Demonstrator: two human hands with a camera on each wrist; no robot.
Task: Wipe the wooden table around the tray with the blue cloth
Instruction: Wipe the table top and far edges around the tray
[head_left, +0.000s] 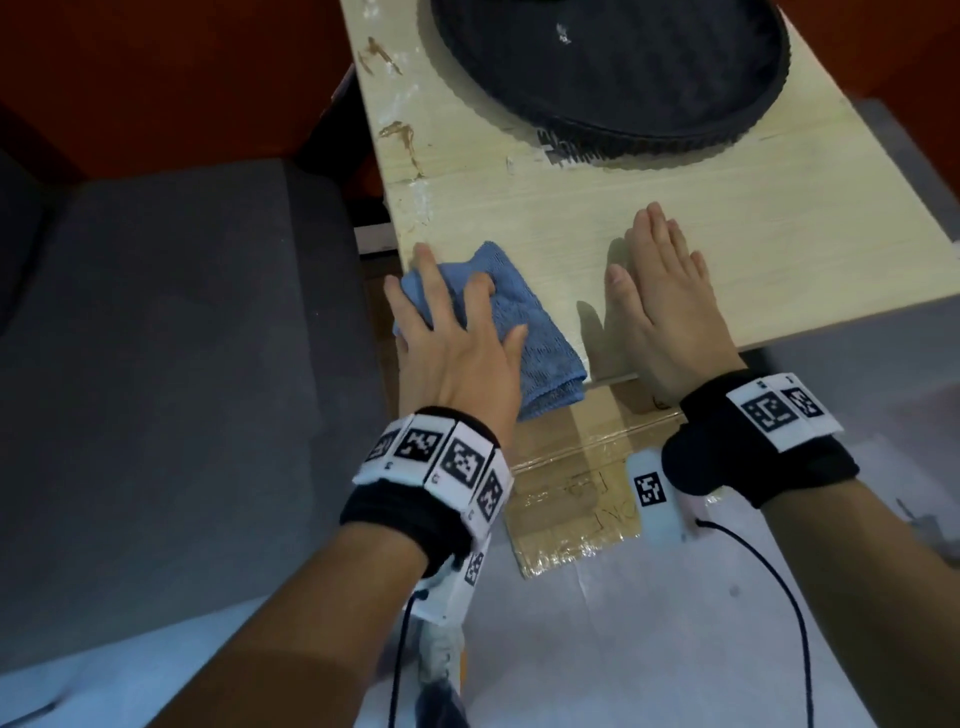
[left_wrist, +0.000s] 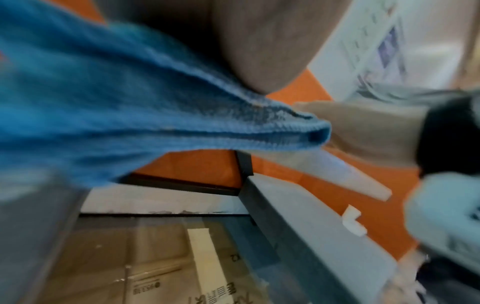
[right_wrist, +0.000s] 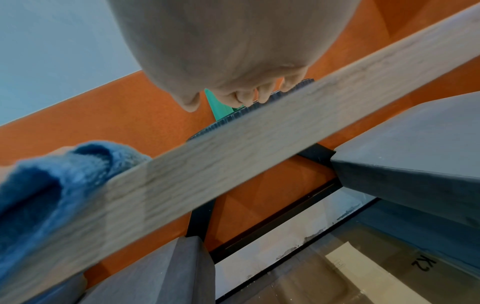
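The blue cloth (head_left: 540, 332) lies bunched on the near left corner of the pale wooden table (head_left: 779, 208), with one end hanging over the front edge. My left hand (head_left: 457, 317) presses down on it, some fingers curled into its folds and the thumb on top. In the left wrist view the cloth (left_wrist: 130, 102) fills the frame under my left hand (left_wrist: 259, 41). My right hand (head_left: 660, 280) lies flat on the bare wood to the right of the cloth, fingers straight and together. The round black tray (head_left: 649, 137) sits farther back. The right wrist view shows the table edge (right_wrist: 233, 148), the cloth (right_wrist: 52, 179) and my right hand (right_wrist: 228, 51).
Brown stains (head_left: 400, 135) mark the table's left edge beside the tray. A grey cushion (head_left: 156, 364) sits left of the table. A plastic-wrapped cardboard box (head_left: 571, 493) lies on the floor below the front edge. Cables hang from both wrist cameras.
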